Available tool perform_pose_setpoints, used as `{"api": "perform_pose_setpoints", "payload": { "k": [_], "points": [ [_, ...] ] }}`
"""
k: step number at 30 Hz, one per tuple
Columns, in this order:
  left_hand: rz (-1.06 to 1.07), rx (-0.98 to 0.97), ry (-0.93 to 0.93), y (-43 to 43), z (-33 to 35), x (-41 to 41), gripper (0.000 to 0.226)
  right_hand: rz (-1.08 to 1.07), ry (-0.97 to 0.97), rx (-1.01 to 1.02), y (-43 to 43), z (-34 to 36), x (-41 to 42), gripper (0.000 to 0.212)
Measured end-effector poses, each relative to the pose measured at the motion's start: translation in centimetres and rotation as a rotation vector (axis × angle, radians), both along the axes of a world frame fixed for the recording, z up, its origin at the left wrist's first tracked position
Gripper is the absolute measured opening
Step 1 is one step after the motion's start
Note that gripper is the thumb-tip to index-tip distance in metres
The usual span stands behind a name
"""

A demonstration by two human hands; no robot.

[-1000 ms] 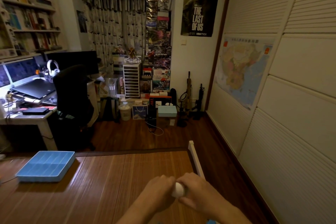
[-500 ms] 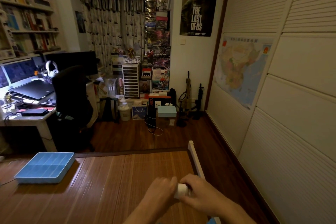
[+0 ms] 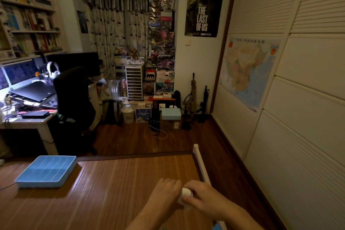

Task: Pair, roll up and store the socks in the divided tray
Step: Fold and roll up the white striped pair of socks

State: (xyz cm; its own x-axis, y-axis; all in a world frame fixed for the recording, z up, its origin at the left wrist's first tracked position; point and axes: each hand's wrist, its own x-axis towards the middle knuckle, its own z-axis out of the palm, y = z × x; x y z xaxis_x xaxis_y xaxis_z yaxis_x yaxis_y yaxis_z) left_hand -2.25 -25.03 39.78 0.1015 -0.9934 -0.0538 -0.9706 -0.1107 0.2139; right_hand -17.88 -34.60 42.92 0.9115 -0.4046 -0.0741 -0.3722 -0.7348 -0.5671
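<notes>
Pinching a white sock roll [image 3: 185, 193] between left hand [image 3: 164, 191] and right hand [image 3: 202, 197], both clamped on it, blue divided tray [image 3: 46, 172] well apart

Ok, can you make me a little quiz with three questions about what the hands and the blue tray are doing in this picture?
1. True or false: the blue divided tray already has rolled socks in it.
2. What colour is the sock bundle held between the left hand and the right hand?
3. Pick one. The tray sits: A) under the hands, B) far to the left of the hands on the wooden mat, C) on the floor.

Key
1. False: its compartments look empty.
2. White.
3. B.
</notes>
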Motion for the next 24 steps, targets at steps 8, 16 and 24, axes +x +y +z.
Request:
{"api": "perform_pose_setpoints", "payload": {
  "k": [8, 16, 24],
  "points": [
    [0.023, 0.038, 0.110, 0.1, 0.5, 0.3, 0.051, 0.111, 0.005, -0.421, 0.7, -0.7, 0.3, 0.032],
    [0.013, 0.036, 0.008, 0.3, 1.0, -0.2, 0.049, -0.017, 0.010, -0.017, 0.3, 0.4, 0.1, 0.029],
    [0.000, 0.033, 0.028, 0.5, 1.6, -0.1, 0.051, 0.059, 0.068, -0.280, 0.2, 0.0, 0.3, 0.025]
  ]
}}
